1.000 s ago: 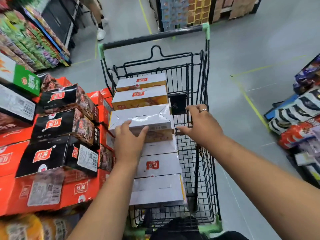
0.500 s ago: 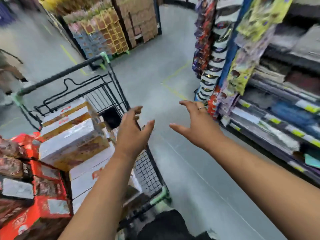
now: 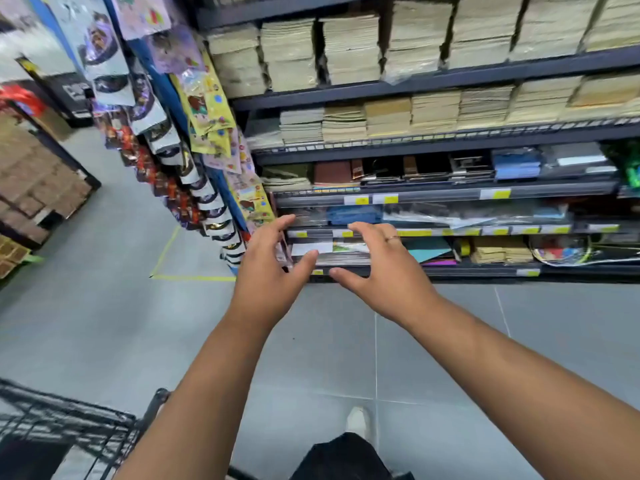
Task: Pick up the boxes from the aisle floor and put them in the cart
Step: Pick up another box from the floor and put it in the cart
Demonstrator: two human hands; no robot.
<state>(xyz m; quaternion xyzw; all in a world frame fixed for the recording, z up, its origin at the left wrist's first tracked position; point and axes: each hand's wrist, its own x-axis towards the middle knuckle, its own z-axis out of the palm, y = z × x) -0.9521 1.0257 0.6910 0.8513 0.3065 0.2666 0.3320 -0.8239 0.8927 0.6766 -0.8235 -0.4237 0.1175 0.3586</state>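
Observation:
My left hand [image 3: 268, 268] and my right hand [image 3: 382, 268] are stretched out in front of me at mid-frame, fingers spread and relaxed, thumbs toward each other, holding nothing. Only a corner of the black wire cart [image 3: 65, 424] shows at the bottom left. The boxes in it are out of view, and I see no box on the grey aisle floor [image 3: 104, 323] here.
A dark shelf unit [image 3: 450, 192] with stacked paper goods and yellow price tags fills the right and top. Hanging snack packets [image 3: 194, 174] line its left end. Stacked cartons [image 3: 31, 174] stand at far left. My shoe [image 3: 358, 420] is on the floor below.
I let go of the white box in the cart and turned right. The cart slid from centre to the bottom-left corner; both hands came away empty and now face the shelves.

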